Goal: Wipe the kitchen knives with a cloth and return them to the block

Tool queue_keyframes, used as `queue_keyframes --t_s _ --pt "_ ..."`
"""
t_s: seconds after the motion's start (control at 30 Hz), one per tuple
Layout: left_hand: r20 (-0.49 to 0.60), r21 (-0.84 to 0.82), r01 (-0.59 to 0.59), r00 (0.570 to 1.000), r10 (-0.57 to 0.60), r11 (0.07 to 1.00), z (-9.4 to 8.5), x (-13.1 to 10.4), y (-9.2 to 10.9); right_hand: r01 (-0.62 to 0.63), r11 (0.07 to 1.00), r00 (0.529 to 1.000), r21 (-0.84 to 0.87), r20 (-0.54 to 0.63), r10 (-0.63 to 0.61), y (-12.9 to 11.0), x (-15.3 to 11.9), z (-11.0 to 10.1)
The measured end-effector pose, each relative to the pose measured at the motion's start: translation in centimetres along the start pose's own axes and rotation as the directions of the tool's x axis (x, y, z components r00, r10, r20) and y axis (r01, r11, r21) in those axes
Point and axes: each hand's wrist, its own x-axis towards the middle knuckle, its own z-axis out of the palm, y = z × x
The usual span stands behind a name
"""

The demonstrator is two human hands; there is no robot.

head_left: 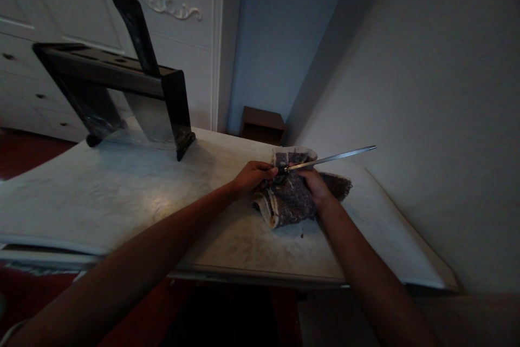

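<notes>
My left hand (254, 175) is closed round the black handle of a honing steel (341, 155). Its slim metal rod points to the right and slightly up, above the table. My right hand (316, 182) grips a grey-brown, rough-woven cloth (294, 201) with pale edges, just under the rod near the handle. Part of the cloth bunches between both hands and hangs down to the tabletop. The fingers of my right hand are partly hidden by the cloth and the rod.
On the left of the pale table (195, 190) stands a black knife block (109, 73) with clear panels, a black-handled blade (140, 35) upright in it. White cabinets (179, 44) rise behind. A small brown box (263, 122) sits beyond the far edge; a wall bounds the right.
</notes>
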Motion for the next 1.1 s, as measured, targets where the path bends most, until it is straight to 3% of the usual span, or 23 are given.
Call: queue_keyframes --t_s 0.33,0.63,0.9,1.1 --pt "-0.18 -0.015 -0.088 0.98 0.084 0.996 0.7 0.4 -0.9 -0.036 0.998 0.999 0.054 0.035 0.034 0.2 0.0 0.2" --pt "-0.346 0.043 -0.187 0.919 0.191 0.981 0.9 0.6 -1.0 -0.093 0.99 0.994 0.103 0.061 0.087 0.1 -0.4 0.6" --pt "-0.37 0.176 -0.187 0.897 0.241 0.967 1.1 -0.2 0.0 -0.085 0.996 0.99 0.024 0.112 0.082 0.0 -0.9 0.8" --pt "-0.353 0.25 -0.201 0.892 0.283 0.947 1.0 -0.3 0.1 -0.133 0.99 0.989 0.051 0.077 0.129 -0.3 -1.1 0.9"
